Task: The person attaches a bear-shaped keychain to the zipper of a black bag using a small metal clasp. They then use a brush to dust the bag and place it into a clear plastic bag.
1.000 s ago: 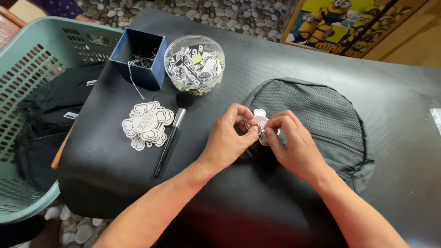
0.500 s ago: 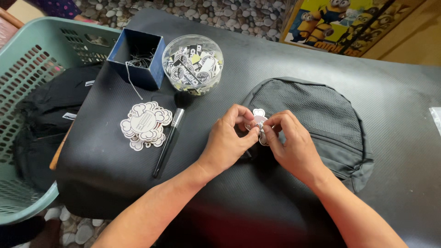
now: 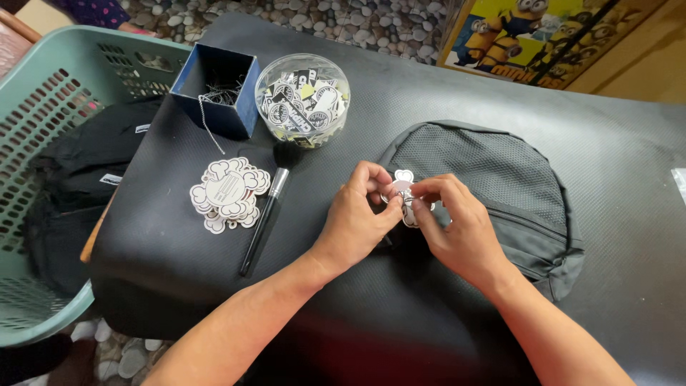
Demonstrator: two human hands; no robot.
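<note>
Both hands meet over the dark grey backpack (image 3: 493, 186), a rounded bag with a mesh front panel lying flat on the black matte tabletop (image 3: 614, 121). The left hand (image 3: 357, 218) and the right hand (image 3: 457, 225) each have a tight fingertip grip on a small white cloud-edged tag (image 3: 404, 187), pinched between thumbs and forefingers just above the bag's near edge; what lies under the fingers is hidden. To the left lies a fanned stack of the same scalloped white paper tags (image 3: 229, 193), and just beside it a slim black brush (image 3: 268, 207) with a silver ferrule and soft dark bristles. Further back stands a round clear plastic tub (image 3: 303, 100) full of black-and-white printed pieces, touching a square navy box (image 3: 218, 89) holding thin metal chains. A pale green slotted plastic basket (image 3: 43, 114) beside the tabletop holds folded black fabric.
</note>
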